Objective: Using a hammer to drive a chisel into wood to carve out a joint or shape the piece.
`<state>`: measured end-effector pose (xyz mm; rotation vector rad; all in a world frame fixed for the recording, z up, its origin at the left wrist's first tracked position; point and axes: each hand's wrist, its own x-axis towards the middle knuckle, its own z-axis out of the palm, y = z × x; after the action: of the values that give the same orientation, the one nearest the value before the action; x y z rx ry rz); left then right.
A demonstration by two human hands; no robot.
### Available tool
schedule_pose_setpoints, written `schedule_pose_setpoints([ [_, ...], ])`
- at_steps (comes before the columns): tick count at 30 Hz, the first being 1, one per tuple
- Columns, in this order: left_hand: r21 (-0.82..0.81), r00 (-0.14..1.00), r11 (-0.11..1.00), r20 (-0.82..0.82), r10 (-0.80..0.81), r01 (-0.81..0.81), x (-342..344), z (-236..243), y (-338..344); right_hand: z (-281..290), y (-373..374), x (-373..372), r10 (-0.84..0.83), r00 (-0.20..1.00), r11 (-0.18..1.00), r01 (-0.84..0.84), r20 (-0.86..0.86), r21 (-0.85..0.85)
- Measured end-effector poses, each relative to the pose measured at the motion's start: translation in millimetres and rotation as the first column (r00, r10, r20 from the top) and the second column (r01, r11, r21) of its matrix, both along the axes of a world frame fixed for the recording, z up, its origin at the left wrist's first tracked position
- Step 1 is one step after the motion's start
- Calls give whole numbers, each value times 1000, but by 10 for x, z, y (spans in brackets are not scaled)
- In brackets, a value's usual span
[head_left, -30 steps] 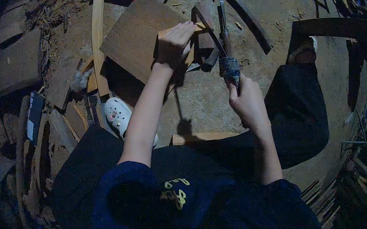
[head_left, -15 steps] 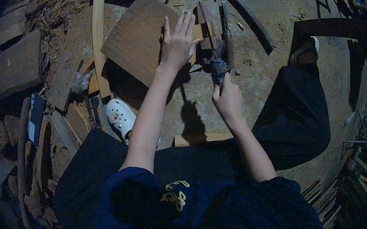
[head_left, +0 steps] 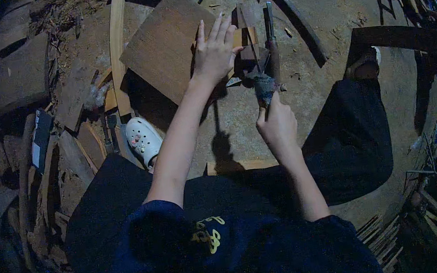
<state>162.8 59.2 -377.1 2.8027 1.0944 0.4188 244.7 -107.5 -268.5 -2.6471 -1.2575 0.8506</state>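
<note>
The left hand now lies flat, fingers spread, on the wooden board, while the right hand grips a wrapped tool handle just right of it.

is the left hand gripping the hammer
No, the left hand lies flat with fingers spread on the wooden board, while the right hand grips the hammer.
</note>
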Motion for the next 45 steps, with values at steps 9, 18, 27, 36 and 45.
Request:
schedule_pose_setpoints([
  [9,-2,999,1000,45,-4,4,30,13,-18,3,139,76,10,1000,1000,-11,25,14],
  [18,32,1000,999,15,-19,18,63,20,4,24,230,204,-20,1000,1000,20,1,23],
  [27,98,995,991,11,-95,93,56,-1,7,87,385,192,-9,1000,1000,9,-4,0],
  [36,26,999,999,-29,-31,32,12,-4,-13,127,122,43,-8,1000,998,8,-15,-60],
  [45,43,999,999,-37,-2,4,52,-23,-16,144,148,42,6,1000,1000,-6,0,7],
])
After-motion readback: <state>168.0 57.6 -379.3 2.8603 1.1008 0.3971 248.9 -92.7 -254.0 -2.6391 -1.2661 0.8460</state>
